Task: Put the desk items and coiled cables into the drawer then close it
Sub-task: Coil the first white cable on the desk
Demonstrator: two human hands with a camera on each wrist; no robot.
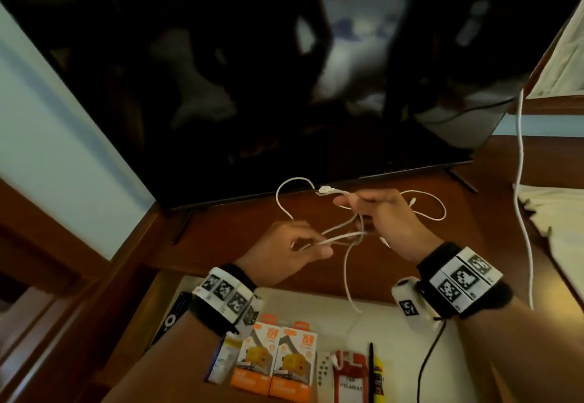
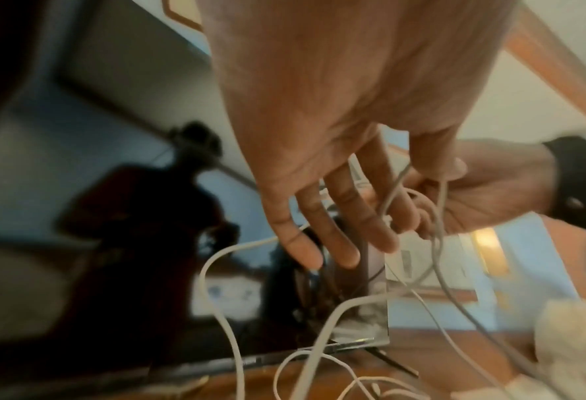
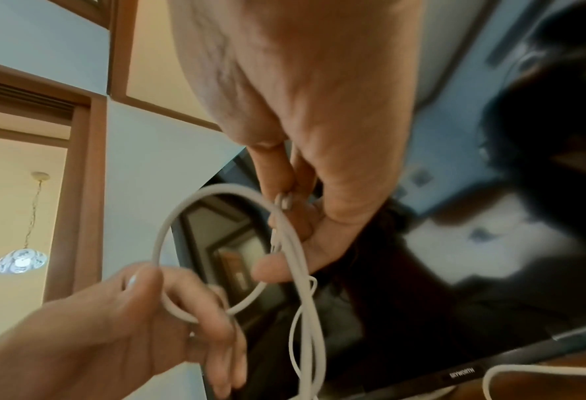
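A thin white cable (image 1: 341,236) hangs in loose loops above the wooden desk, in front of the television. My left hand (image 1: 311,246) pinches one strand between thumb and fingers; the right wrist view shows this pinch on the loop (image 3: 216,188). My right hand (image 1: 350,205) grips the cable just behind its connector (image 1: 325,190), fingers curled round the strands. One loose end dangles down over the open drawer (image 1: 164,292) below my wrists. In the left wrist view the cable (image 2: 216,257) trails under the left hand's fingers (image 2: 305,251).
The drawer holds a black remote (image 1: 173,317), two orange charger boxes (image 1: 252,358), a red card holder (image 1: 350,377), a pen (image 1: 372,371) and tubes. The television (image 1: 252,70) stands close behind. Another white cable (image 1: 521,213) hangs at right beside a cream cloth (image 1: 556,213).
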